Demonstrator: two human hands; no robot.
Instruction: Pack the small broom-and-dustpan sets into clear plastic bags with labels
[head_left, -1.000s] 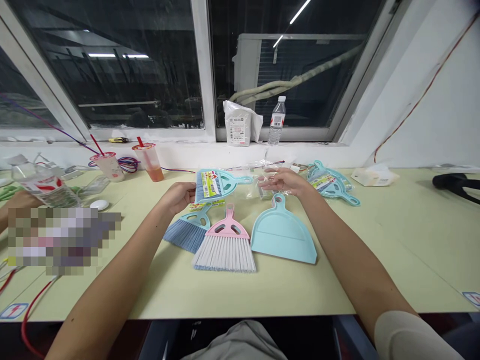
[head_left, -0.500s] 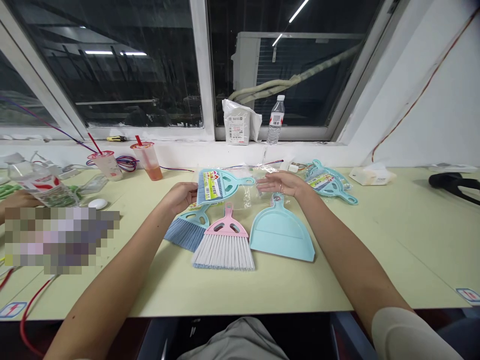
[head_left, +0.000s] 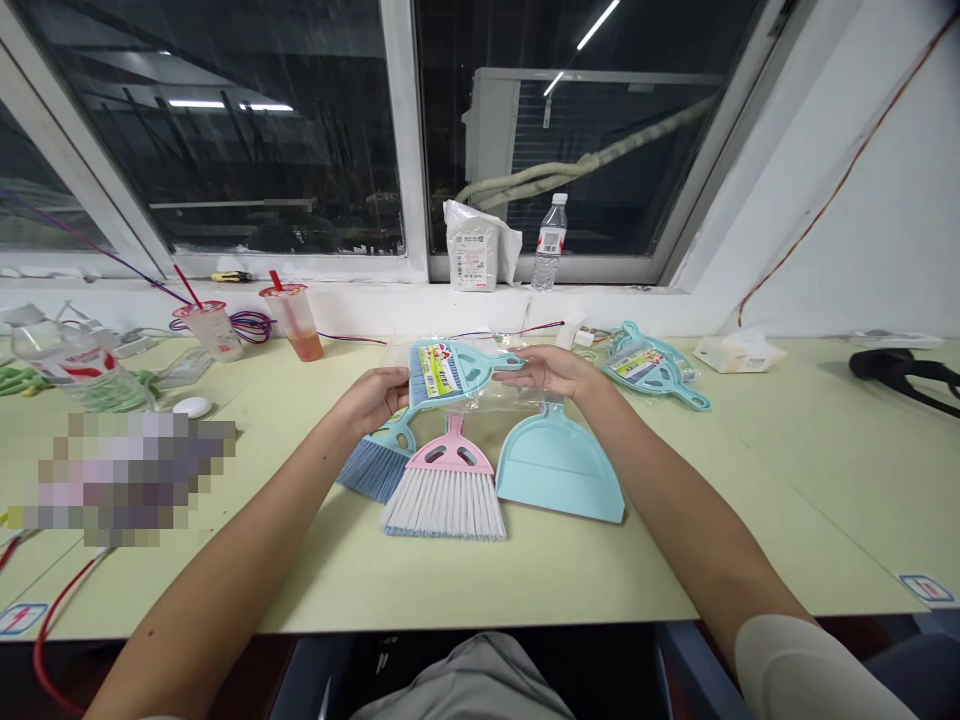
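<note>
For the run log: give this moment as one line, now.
left hand: holds wrapped brush | right hand: on its plastic bag | nearby: pink brush, blue dustpan

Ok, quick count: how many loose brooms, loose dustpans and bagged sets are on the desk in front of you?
Loose brooms: 2 (blue broom, pink broom)
Loose dustpans: 1 (teal dustpan)
Bagged sets: 2 (held bagged set, bagged set off to the right)
Total: 5

left hand [head_left: 371,400]: curled, palm turned inward | right hand [head_left: 551,370]: palm down, flattened, reaching across
</note>
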